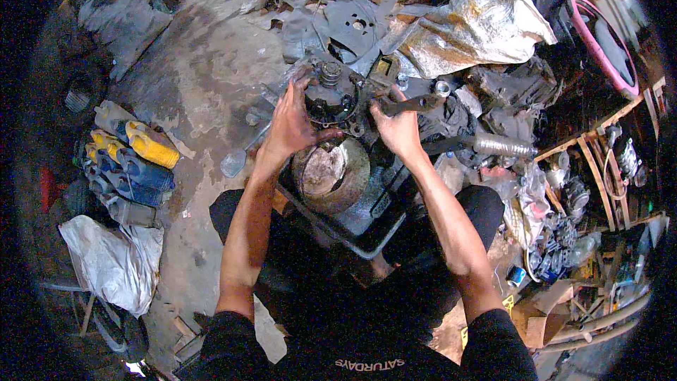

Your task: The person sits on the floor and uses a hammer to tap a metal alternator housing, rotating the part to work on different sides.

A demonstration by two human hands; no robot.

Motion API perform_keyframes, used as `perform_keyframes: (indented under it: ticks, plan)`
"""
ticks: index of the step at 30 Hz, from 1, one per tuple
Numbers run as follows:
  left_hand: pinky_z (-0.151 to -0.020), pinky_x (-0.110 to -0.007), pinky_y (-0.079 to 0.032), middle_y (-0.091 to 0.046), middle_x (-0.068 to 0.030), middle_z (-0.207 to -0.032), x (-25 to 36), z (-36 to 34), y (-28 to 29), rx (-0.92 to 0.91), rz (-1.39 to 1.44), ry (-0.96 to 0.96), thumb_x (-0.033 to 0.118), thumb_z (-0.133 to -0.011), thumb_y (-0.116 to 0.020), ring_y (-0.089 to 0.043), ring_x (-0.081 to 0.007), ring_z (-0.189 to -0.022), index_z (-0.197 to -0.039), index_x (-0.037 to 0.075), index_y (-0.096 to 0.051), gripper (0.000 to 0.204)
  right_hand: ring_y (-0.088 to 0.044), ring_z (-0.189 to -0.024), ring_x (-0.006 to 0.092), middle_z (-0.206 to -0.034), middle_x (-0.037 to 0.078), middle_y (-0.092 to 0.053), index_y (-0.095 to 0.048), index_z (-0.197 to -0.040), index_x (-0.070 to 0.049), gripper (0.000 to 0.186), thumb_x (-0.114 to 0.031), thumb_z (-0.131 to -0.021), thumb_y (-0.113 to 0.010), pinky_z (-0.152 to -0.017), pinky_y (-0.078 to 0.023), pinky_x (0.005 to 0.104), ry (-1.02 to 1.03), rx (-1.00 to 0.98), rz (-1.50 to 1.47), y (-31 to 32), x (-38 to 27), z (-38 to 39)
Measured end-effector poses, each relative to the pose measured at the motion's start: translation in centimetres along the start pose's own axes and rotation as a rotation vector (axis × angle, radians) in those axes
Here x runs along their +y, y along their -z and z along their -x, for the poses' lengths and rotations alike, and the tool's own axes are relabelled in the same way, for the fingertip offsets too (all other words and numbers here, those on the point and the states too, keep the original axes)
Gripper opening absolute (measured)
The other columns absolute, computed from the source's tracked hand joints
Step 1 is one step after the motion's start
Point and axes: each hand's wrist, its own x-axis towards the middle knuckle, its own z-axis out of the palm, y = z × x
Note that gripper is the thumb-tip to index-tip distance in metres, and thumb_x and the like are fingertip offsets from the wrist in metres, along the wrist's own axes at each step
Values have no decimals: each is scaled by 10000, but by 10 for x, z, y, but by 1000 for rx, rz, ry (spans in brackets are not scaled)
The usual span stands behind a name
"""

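A blackened, greasy metal machine housing with a coil spring standing on its top is between my hands, above a round metal bowl. My left hand is wrapped round the housing's left side, thumb along its near edge. On the opposite side my right hand has its fingers curled at the housing's right edge. A dark, thick bar runs off to the right just beyond those fingers; whether they also grip it is hidden. The bowl rests on a dark tray with a pale rim, between my knees.
Empty-looking plastic containers, yellow and blue, are heaped at the left above a white sack. A dirty silvery sheet covers scrap at the far right. Small metal parts lie right of the housing. A cardboard box stands at the lower right.
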Motion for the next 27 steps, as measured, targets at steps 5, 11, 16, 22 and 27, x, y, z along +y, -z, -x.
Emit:
perform_keyframes:
  ticks: [5,11,16,22,27]
  plan:
    - [-1055,-423,-345,-401,-219,-1381,-9,2,14,-112,152,2,313,-613,-862,-404,-377,-1281,-1318,0,-366,916,-621,-973,303,-1040,184,-645,-574,-1086,4,347,-107,-768,-658,-843,-478,395,-2,-325,-46,6,0,10]
    - [-1071,-409,-324,-391,-206,-1388,-1,2,3,-39,151,50,176,-731,-774,-363,-368,-1311,-1315,33,-380,719,-603,-1024,338,-1047,220,-632,-539,-1219,1,494,-102,-753,-666,-925,-453,397,76,-420,-14,-10,20,29]
    - [-1057,-426,-331,-401,-218,-1369,-6,6,2,38,31,-10,153,-735,-745,-380,-382,-1288,-1301,45,-399,672,-651,-785,273,-836,159,-656,-579,-989,-21,224,-68,-778,-638,-692,-500,366,97,-66,-5,-10,-7,13]
    - [-1057,-439,-324,-423,-219,-1344,-8,3,-7,83,96,-98,138,-664,-766,-393,-403,-1263,-1298,55,-411,732,-648,-800,314,-874,199,-654,-578,-1035,-31,310,-151,-771,-688,-702,-504,401,210,-216,118,-34,8,53]
    - [-1031,-466,-345,-451,-220,-1307,-8,14,-9,163,69,2,103,-641,-747,-427,-426,-1213,-1283,68,-434,715,-645,-906,362,-984,228,-644,-535,-1157,49,436,-127,-783,-675,-764,-524,387,126,-222,55,-15,-3,28]
